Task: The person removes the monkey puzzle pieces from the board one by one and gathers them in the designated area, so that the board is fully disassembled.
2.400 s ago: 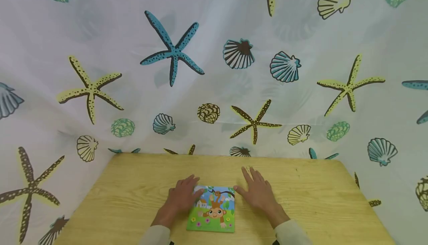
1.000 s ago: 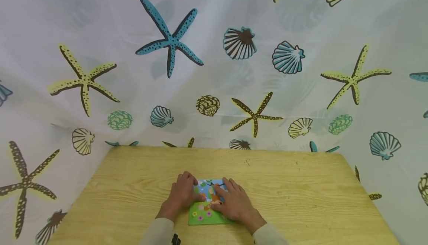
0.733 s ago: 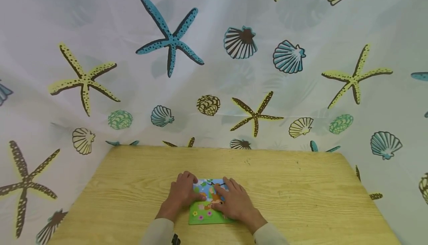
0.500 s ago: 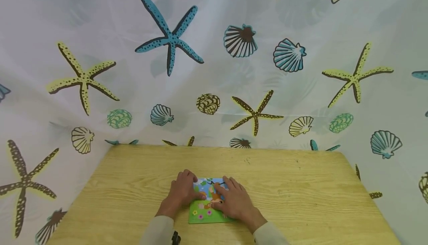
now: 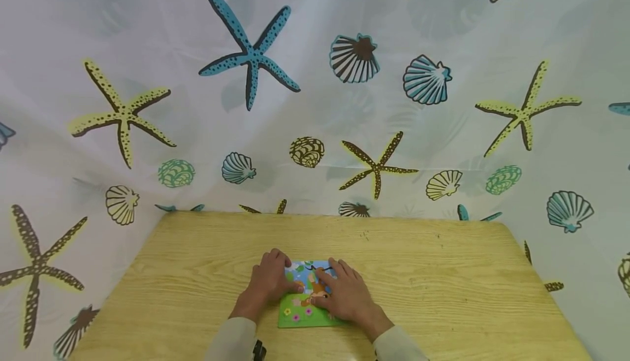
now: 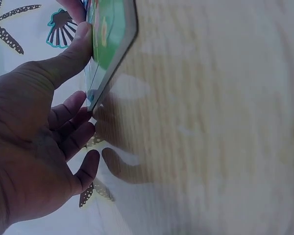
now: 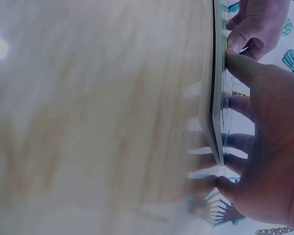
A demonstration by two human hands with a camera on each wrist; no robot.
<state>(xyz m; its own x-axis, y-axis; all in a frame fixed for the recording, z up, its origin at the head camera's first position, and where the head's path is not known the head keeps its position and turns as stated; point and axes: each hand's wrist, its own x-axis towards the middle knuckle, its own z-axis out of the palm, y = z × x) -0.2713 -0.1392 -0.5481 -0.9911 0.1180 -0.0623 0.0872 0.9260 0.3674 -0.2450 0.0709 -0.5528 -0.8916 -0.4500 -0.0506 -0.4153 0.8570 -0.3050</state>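
Note:
A square puzzle board with a cartoon monkey, flowers and blue sky lies on the wooden table. My left hand grips its left side, thumb on the picture face and the other fingers curled at the edge and corner. My right hand rests over the right part of the board, covering much of the monkey. Its thumb and index fingertip touch the picture apart from each other, while the other fingers reach over the far right edge. In the right wrist view, the right thumb touches the board's face near the left hand's thumb.
The light wooden table extends to both sides and behind the board. A white curtain printed with starfish and shells hangs behind the table and along both sides.
Since the oldest frame, my right hand has moved left onto the board, and my left hand has taken hold of its left side. Over the last second both hands stay nearly still.

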